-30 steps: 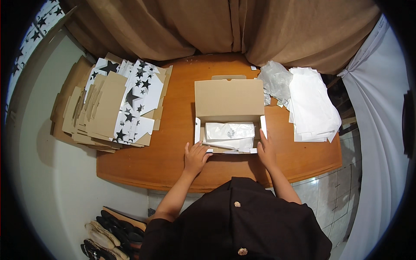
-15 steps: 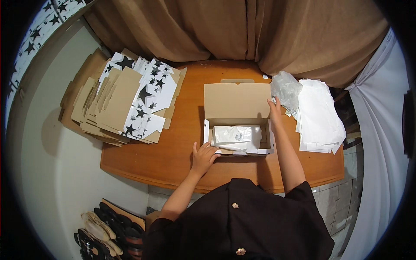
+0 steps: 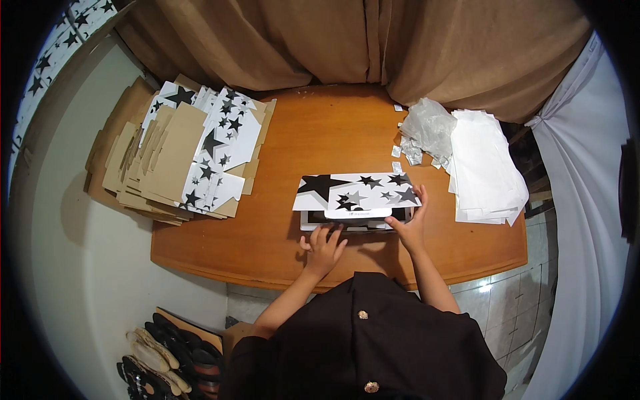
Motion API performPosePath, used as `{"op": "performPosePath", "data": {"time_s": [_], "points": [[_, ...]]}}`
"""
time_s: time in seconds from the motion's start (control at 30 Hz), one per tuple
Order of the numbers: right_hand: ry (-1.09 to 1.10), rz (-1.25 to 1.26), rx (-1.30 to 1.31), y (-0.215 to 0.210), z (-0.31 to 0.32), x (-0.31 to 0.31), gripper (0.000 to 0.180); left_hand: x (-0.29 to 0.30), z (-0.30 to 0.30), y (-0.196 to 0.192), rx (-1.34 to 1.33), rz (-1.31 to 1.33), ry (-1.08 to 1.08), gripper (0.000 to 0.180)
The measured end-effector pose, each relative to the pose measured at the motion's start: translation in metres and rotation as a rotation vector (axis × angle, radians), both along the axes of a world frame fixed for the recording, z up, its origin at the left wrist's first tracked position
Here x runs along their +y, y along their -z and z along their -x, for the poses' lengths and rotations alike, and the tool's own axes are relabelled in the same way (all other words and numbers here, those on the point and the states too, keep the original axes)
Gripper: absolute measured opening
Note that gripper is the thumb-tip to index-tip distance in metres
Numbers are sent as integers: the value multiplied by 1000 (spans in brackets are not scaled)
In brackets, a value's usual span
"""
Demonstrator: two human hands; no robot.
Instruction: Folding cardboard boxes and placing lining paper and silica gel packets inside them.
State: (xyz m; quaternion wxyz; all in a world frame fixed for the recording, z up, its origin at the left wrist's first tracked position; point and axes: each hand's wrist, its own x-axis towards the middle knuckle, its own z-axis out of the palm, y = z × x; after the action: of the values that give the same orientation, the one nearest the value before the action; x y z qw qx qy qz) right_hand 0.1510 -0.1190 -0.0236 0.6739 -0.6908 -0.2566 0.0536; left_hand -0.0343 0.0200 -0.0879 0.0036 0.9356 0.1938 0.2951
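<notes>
A cardboard box (image 3: 308,221) sits near the front of the table, its white lid (image 3: 357,192) with black and grey stars tilted down over most of the opening. A dark gap shows beneath the lid's front tuck flap, and whatever lies inside is hidden. My right hand (image 3: 412,228) grips the lid's right front corner, thumb on the front side and fingers along the side edge. At the box's front left, my left hand (image 3: 323,253) has its fingers spread, with the tips at or just short of the front wall; contact is hard to tell.
On the left of the wooden table (image 3: 320,140) lies a stack of flat cardboard boxes (image 3: 177,153), some star-printed. To the right are a crumpled clear plastic bag (image 3: 427,127), small silvery packets (image 3: 413,155) and white paper sheets (image 3: 487,167). Shoes (image 3: 167,360) stand at the lower left.
The lid has swung from standing upright down toward me over the white wrapped package. My right hand came forward with it. My left hand shifted slightly, fingers spreading.
</notes>
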Motion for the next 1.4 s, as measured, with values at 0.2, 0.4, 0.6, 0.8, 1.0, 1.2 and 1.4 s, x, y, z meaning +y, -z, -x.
{"op": "performPosePath", "data": {"time_s": [0.2,0.4,0.6,0.8,1.0,1.2,1.4], "points": [[85,42,-22,11,13,2,115,-7,-14,-5,-120,20,38,25],[98,308,-307,34,16,-16,83,-4,0,2,-169,-138,113,16],[136,435,-319,40,22,-21,61,-3,6,-3,-113,-115,134,21],[151,450,-323,39,22,-22,60,29,-1,-27,-87,-48,-78,43],[138,504,-396,45,20,-28,53,53,-4,-36,26,177,217,35],[236,794,-673,20,35,-25,42,54,-4,-24,34,139,194,38],[-166,409,-882,29,48,1,22,53,-8,-24,14,138,178,40]]}}
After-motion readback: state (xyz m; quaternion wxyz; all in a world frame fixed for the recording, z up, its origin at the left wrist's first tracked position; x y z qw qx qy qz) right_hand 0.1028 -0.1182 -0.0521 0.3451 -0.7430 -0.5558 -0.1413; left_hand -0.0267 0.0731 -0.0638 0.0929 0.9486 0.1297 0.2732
